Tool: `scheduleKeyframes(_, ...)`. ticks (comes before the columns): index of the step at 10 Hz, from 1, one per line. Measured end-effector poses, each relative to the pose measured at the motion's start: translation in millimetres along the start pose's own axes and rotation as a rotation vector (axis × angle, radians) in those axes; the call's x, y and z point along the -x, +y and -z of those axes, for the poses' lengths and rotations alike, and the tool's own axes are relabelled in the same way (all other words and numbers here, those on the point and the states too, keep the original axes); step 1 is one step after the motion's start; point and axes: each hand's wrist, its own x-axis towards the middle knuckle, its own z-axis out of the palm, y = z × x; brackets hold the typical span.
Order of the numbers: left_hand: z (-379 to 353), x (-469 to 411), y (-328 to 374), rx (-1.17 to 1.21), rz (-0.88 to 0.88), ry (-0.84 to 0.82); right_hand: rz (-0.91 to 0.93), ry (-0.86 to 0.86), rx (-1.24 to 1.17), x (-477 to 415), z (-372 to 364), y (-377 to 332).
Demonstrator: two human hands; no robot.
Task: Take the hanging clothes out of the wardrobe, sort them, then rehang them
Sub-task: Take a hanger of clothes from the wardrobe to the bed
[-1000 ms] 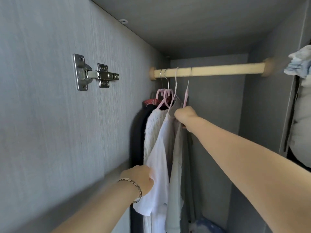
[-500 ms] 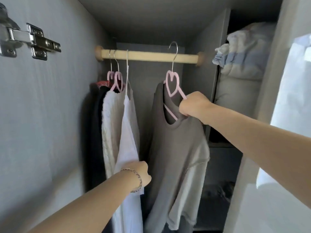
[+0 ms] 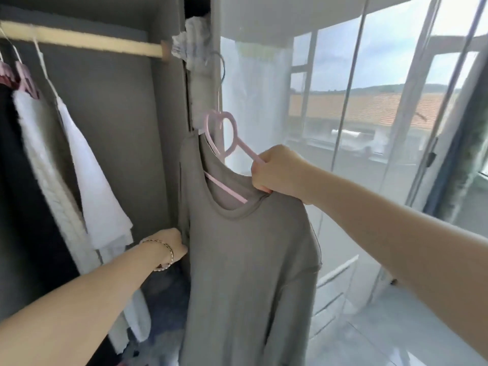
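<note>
Grey wardrobe (image 3: 113, 101) with a wooden rail (image 3: 79, 40), and a big bright window (image 3: 383, 75) off to the right. A white knit sweater (image 3: 50, 165) and a white top (image 3: 97, 186) hang on the rail. The grey t-shirt (image 3: 250, 260) is off it, held in front of the wardrobe's right wall on a pink heart-loop hanger (image 3: 224, 133). Right hand (image 3: 280, 171) has its grip curled round the hanger arm. Left hand (image 3: 169, 243) sits at the shirt's side edge, fingertips hidden, so can't tell its grip.

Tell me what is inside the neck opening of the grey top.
A pink hanger: one arm shows through the neckline of the grey top, with its heart-shaped loop above. The right hand grips the other arm. The arm ends are covered by fabric.
</note>
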Motion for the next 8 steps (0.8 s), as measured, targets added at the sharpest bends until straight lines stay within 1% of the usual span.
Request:
scheduleKeyframes(1,-36,47,38,-0.038,-0.092,-0.032,-0.115,0.005,0.02,64,15,43)
scheduleKeyframes(2,-70,94,80,-0.043,-0.14,-0.041,-0.131,-0.044,0.109,137,33,94)
scheduleKeyframes(3,-117,148,126,-0.04,-0.253,-0.071,-0.248,-0.008,0.072,212,54,133)
scheduleKeyframes(4,-159,203,170,-0.006,-0.392,-0.102,-0.395,0.076,0.017,285,74,171)
scheduleKeyframes(5,-193,258,215,-0.036,-0.543,-0.158,-0.511,0.198,-0.012,358,88,199)
scheduleKeyframes(6,-225,300,253,-0.116,-0.685,-0.241,-0.619,0.308,-0.029,431,95,218)
scheduleKeyframes(7,-255,336,286,-0.16,-0.834,-0.288,-0.75,0.437,-0.028,503,101,227)
scheduleKeyframes(8,-277,379,312,-0.145,-0.969,-0.342,-0.884,0.59,-0.075,575,103,227)
